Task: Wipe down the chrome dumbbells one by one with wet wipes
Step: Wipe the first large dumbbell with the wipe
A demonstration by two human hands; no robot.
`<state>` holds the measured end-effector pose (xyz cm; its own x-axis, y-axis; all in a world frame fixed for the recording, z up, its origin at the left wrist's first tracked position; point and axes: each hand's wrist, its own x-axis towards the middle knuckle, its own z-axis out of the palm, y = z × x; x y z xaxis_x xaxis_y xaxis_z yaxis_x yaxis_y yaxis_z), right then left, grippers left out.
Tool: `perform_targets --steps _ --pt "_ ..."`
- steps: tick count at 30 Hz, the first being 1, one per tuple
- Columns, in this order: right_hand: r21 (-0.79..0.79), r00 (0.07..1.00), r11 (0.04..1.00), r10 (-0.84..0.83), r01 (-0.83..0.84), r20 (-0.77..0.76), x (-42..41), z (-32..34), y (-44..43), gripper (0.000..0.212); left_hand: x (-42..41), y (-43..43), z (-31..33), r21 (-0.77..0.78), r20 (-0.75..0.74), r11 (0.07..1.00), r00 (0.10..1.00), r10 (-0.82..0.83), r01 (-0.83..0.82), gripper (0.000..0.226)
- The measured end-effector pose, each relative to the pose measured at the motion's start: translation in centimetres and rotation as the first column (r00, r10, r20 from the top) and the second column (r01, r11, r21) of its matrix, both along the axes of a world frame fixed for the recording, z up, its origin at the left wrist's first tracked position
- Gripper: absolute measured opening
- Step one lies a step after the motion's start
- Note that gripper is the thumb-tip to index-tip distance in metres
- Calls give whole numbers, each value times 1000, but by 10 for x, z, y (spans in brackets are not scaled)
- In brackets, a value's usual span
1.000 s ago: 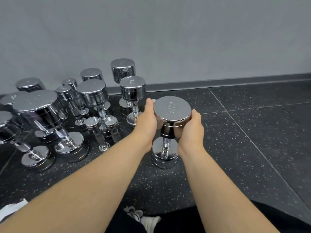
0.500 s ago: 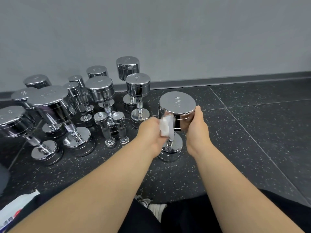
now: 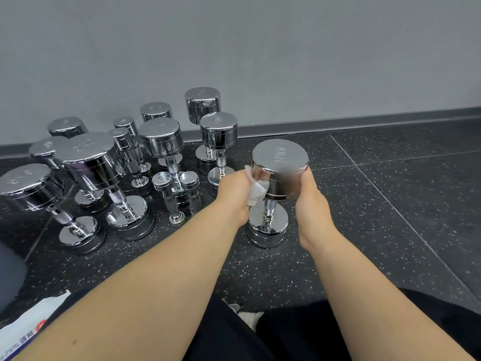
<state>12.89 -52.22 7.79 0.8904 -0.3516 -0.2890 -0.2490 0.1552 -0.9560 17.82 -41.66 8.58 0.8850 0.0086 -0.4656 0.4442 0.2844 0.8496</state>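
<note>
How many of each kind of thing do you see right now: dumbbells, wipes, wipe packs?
dumbbells: 13
wipe: 1
wipe pack: 1
Total: 15

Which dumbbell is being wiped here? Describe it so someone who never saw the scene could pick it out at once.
Below the grey wall, chrome dumbbells cluster on the dark speckled floor. The dumbbell being wiped stands apart at their right. Only it is held: left hand pressing a white wipe to its top head, right hand gripping the other side.
</note>
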Motion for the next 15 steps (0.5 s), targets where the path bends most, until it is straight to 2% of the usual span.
perform_targets --steps 3,6,8,10,12,15 --pt "-46 998 998 -35 37 48 -2 0 1 32 -10 0 -3 -24 -87 1000 996 0 -2 24" --pt "-43 989 990 -138 136 -45 -9 -6 -3 16 -16 2 -4 60 -137 992 985 -101 110 22" --pt "199 985 972 -100 128 -141 -16 -8 -4 10 -21 -1 -3 149 -164 957 961 -223 247 15" --pt "477 988 878 37 39 -149 -21 -4 -2 10 -26 -5 -2 190 -178 934 946 -269 302 11" --pt "569 987 822 103 -14 -125 -21 -4 -2 14 -25 -7 -4 212 -192 931 947 -257 296 11" --pt "569 994 820 9 57 -112 -12 -12 -4 16 -25 -3 -4 258 -199 923 950 -240 287 4"
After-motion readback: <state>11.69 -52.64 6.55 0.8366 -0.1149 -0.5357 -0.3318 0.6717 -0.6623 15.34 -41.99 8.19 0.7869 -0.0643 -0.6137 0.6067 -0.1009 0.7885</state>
